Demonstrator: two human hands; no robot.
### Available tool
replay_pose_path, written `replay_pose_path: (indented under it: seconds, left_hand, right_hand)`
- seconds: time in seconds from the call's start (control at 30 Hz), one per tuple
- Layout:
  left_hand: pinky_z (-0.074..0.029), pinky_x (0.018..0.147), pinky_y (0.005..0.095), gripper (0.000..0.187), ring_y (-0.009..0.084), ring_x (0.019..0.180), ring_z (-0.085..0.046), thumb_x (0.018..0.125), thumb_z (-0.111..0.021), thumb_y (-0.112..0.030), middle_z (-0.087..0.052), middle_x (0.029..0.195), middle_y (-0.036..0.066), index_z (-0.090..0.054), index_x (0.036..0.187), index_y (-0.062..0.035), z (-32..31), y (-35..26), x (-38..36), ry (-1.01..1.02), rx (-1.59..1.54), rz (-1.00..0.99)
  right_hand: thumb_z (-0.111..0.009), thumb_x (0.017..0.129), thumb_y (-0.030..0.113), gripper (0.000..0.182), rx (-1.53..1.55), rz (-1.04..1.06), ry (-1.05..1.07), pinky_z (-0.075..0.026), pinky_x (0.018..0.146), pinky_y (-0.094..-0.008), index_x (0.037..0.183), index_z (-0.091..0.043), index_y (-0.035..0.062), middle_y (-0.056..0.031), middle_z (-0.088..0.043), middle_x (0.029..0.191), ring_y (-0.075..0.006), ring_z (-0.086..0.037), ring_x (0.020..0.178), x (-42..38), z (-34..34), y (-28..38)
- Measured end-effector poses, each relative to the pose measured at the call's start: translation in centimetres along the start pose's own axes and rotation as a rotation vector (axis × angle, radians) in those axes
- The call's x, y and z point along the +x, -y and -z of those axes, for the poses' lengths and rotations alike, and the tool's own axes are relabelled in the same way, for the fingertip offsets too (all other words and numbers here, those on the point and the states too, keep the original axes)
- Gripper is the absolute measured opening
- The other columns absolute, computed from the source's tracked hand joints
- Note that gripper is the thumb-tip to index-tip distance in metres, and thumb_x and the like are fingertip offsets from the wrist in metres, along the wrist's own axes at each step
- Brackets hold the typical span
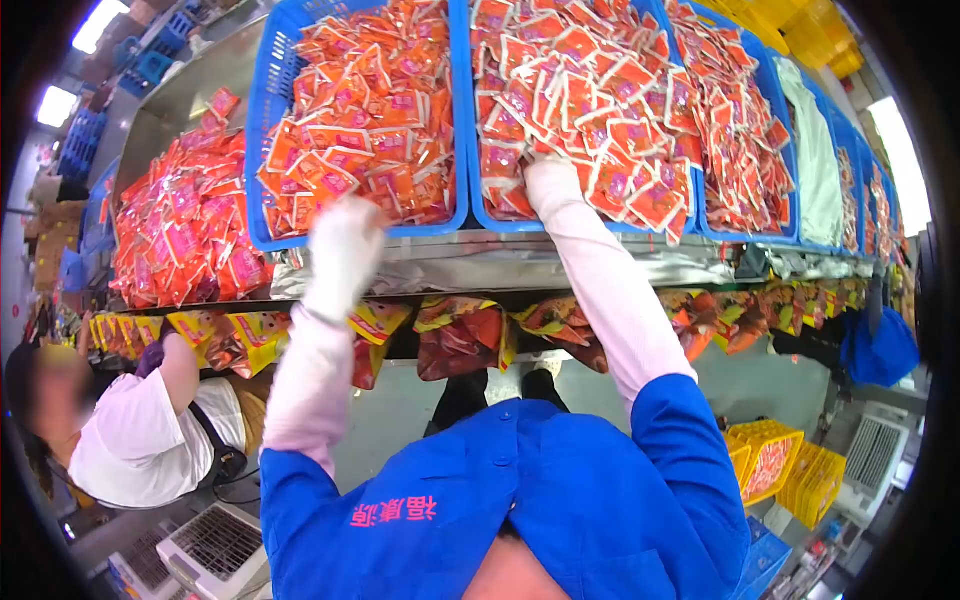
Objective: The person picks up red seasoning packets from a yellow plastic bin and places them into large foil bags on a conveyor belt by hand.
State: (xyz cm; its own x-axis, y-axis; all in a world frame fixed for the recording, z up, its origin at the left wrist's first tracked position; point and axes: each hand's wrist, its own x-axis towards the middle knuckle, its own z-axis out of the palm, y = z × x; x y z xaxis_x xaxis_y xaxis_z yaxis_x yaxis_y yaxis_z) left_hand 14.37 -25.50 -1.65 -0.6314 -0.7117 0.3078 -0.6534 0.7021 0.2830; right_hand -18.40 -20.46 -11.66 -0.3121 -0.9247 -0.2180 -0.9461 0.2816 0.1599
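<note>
My left hand (347,243), in a white glove, is smeared by motion over the front rim of a blue basket (257,190) heaped with small orange-red packets (390,110). My right hand (553,186), also gloved, reaches over the front of the neighbouring blue basket (480,214). Its fingertips are sunk among white-edged red packets (600,110) and hidden there. Below the baskets, a row of open yellow-and-red bags (460,335) hangs along the table's front edge, with one bag close under each forearm.
Loose red packets (185,225) are piled on the metal table at left. More filled blue baskets (745,130) line the right. A person in a white shirt (150,440) works at my left. Yellow crates (775,465) stand behind me on the right.
</note>
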Motion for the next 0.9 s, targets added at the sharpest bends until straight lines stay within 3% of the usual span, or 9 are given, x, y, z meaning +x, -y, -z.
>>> replay_pose_path:
  seconds: [0.07,0.1,0.17,0.37,0.47,0.57,0.63,0.73,0.9]
  left_hand:
    - [-0.053,0.078,0.0489,0.028,0.0348,0.086,-0.069,0.085,-0.068,-0.033,-0.07,0.089,0.017,-0.074,0.093,-0.0074,-2.6,6.1,1.8,0.069,0.421,0.012]
    - [-0.053,0.082,0.0478,0.035,0.0342,0.092,-0.069,0.084,-0.069,-0.038,-0.072,0.096,0.017,-0.075,0.101,-0.0073,-2.5,6.3,3.3,0.554,0.409,0.259]
    - [-0.053,0.084,0.0468,0.034,0.034,0.096,-0.069,0.084,-0.07,-0.038,-0.073,0.098,0.015,-0.075,0.101,-0.0095,-4.0,8.2,3.0,0.644,0.2,0.304]
    - [-0.053,0.076,0.038,0.018,0.0296,0.087,-0.07,0.09,-0.065,-0.017,-0.073,0.09,0.012,-0.071,0.104,-0.0061,-1.5,7.0,1.3,0.123,-0.192,0.17]
    - [-0.051,0.073,0.0277,0.012,0.0118,0.083,-0.066,0.094,-0.06,-0.005,-0.071,0.091,0.003,-0.068,0.1,0.0006,4.3,-1.1,-1.1,0.29,-0.847,0.362]
    - [-0.051,0.073,0.026,0.009,0.0098,0.077,-0.063,0.095,-0.062,-0.007,-0.07,0.094,0.004,-0.068,0.096,0.0001,4.9,-11.4,-6.8,0.441,-1.194,0.339]
    - [-0.054,0.072,0.0318,0.011,0.0189,0.08,-0.068,0.087,-0.07,-0.012,-0.07,0.09,0.006,-0.071,0.097,-0.0087,-0.8,-14.9,-10.2,0.254,-1.014,-0.158]
    - [-0.054,0.084,0.0383,0.021,0.0283,0.091,-0.067,0.084,-0.071,-0.022,-0.069,0.088,0.01,-0.07,0.099,-0.0071,-6.9,-16.9,-12.8,0.55,-0.306,-0.213]
    - [-0.041,0.103,0.044,0.028,0.0315,0.102,-0.06,0.084,-0.066,-0.027,-0.067,0.083,0.012,-0.071,0.09,-0.0007,-5.1,-14.0,-13.9,0.317,0.177,-0.364]
  right_hand:
    - [-0.053,0.092,0.015,0.03,0.134,-0.156,-0.166,-0.055,0.085,-0.0441,0.116,-0.069,0.0097,-0.0162,-0.072,0.105,-0.0328,-0.069,0.1,0.9,-3.3,0.2]
    - [-0.052,0.094,0.015,0.03,0.21,-0.265,-0.213,-0.056,0.085,-0.0444,0.118,-0.069,0.0097,-0.0156,-0.072,0.105,-0.033,-0.07,0.099,1.0,-3.5,0.7]
    - [-0.05,0.095,0.015,0.03,0.138,-0.293,-0.162,-0.056,0.085,-0.0445,0.119,-0.068,0.0097,-0.0154,-0.072,0.103,-0.0327,-0.07,0.098,1.0,-2.5,-0.1]
    - [-0.064,0.086,0.034,0.032,0.405,-0.078,-0.107,-0.055,0.089,-0.0444,0.114,-0.072,0.0215,-0.0093,-0.074,0.103,-0.0285,-0.069,0.102,-2.4,2.5,-2.0]
    - [-0.074,0.073,0.022,0.042,0.985,-0.043,-0.181,-0.057,0.078,-0.0389,0.113,-0.07,0.0098,-0.0166,-0.072,0.099,-0.0269,-0.072,0.086,-5.3,6.3,-3.7]
    - [-0.066,0.088,0.027,0.035,1.446,0.255,0.132,-0.055,0.082,-0.035,0.116,-0.068,0.0058,-0.0074,-0.074,0.1,-0.0182,-0.069,0.088,-14.1,11.4,-5.4]
    - [-0.055,0.099,0.033,0.035,1.549,0.318,0.476,-0.052,0.089,-0.0351,0.118,-0.068,0.0066,-0.0068,-0.074,0.104,-0.0182,-0.068,0.097,-19.7,12.8,-5.0]
    - [-0.056,0.094,0.028,0.036,1.048,0.478,0.493,-0.051,0.091,-0.0404,0.12,-0.066,0.0053,-0.0198,-0.07,0.108,-0.035,-0.067,0.102,-22.4,9.0,-2.0]
    - [-0.063,0.083,0.019,0.019,0.419,0.504,0.46,-0.057,0.079,-0.0435,0.091,-0.077,0.0074,-0.0182,-0.073,0.093,-0.0323,-0.072,0.086,-21.8,4.4,4.4]
